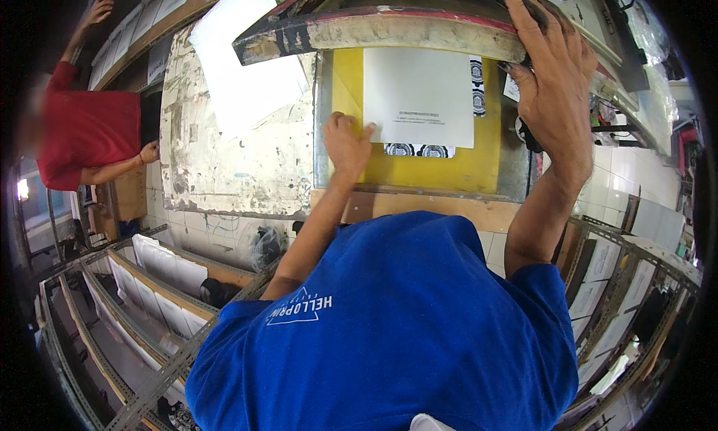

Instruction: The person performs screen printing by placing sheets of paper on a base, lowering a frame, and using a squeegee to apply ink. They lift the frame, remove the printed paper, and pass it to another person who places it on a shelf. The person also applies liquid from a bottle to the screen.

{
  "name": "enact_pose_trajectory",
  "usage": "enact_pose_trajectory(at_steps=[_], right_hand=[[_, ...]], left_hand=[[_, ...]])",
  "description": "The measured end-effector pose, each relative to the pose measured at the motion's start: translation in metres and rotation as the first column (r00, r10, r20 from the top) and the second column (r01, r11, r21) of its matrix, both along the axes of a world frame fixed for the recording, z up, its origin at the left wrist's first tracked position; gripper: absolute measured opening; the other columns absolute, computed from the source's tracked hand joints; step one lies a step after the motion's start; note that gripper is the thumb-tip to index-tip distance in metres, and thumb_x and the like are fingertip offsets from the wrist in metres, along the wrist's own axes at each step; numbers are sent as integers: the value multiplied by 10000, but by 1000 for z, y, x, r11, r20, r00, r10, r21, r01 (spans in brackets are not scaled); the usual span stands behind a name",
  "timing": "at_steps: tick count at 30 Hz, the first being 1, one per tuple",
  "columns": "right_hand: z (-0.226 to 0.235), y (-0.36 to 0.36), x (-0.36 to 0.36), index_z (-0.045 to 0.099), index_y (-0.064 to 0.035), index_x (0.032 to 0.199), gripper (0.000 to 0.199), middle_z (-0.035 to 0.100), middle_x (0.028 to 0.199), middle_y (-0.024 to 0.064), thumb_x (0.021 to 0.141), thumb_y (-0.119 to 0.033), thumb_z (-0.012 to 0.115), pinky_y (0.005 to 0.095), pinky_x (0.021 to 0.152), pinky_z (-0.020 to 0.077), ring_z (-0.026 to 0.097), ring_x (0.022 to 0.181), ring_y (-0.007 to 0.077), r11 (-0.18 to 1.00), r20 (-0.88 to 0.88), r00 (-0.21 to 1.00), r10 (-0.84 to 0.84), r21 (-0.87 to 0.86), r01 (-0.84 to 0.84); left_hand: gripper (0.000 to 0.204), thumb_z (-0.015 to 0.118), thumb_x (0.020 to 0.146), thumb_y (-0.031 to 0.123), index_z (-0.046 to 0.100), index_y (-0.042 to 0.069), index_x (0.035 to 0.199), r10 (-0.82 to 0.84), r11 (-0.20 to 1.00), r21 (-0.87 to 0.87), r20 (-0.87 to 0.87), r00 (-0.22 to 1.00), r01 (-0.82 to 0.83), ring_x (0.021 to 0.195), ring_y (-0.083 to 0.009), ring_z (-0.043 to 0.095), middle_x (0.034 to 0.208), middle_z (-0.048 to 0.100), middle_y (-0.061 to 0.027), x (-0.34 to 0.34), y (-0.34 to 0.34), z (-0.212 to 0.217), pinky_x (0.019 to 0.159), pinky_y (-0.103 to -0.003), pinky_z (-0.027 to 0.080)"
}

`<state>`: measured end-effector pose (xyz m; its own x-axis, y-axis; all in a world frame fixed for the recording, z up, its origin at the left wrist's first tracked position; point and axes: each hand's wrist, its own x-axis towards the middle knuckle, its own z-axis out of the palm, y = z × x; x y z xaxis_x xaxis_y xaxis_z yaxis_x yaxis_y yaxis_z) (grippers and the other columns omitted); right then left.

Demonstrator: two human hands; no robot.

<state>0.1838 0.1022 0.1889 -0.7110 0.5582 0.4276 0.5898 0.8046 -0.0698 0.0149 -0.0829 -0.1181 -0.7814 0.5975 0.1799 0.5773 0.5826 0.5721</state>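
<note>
My right hand (557, 83) grips the near right corner of a raised wooden screen-printing frame (389, 29), smeared with dark ink and with red along its edge. Below the frame lies a white sheet of paper (419, 94), with small dark print near its lower edge. It rests on a yellow base sheet (449, 173). My left hand (348, 147) is at the sheet's left edge, thumb close to or touching it, fingers loosely bent and apart from the thumb. Black-and-white patterned strips (419, 151) show along the sheet's near and right sides.
Left of the yellow base, a stack of white paper (247, 65) lies on a paint-stained table (224, 173). A person in a red shirt (93, 132) stands at the far left. Metal racks with boards (161, 281) stand behind me on the left, and more racks (613, 296) on the right.
</note>
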Motion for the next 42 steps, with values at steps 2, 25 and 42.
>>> enact_pose_trajectory(at_steps=[2, 25, 42], right_hand=[[-3, 1, -1, 499, -48, 1465, 672, 513, 1421, 171, 806, -32, 629, 520, 1171, 245, 382, 1392, 370, 1000, -11, 1000, -2, -1, 2], [-20, 35, 20, 407, -247, 1580, 855, 541, 1450, 123, 798, 4, 644, 524, 1162, 283, 455, 1361, 325, 984, -9, 987, 159, 81, -157], [-79, -21, 44, 538, -163, 1462, 660, 578, 1353, 83, 820, -126, 687, 522, 1026, 309, 505, 1271, 285, 991, 26, 996, 88, -108, -85]], left_hand=[[434, 827, 807, 266, 623, 24, 1104, -6, 997, -74, -149, 989, -5, 1097, -367, 554, 1170, 603, -160, 23, -3, 3, 914, -462, 435], [498, 609, 914, -86, 402, 18, 1354, -260, 899, 436, 474, 841, 33, 863, -148, 631, 1003, 703, -126, -103, -31, 97, 766, -268, 504], [718, 796, 881, 175, 460, -34, 1480, 447, 893, 158, -424, 788, -421, 970, -315, 641, 1085, 690, -174, -217, -199, 77, 902, -444, 490]])
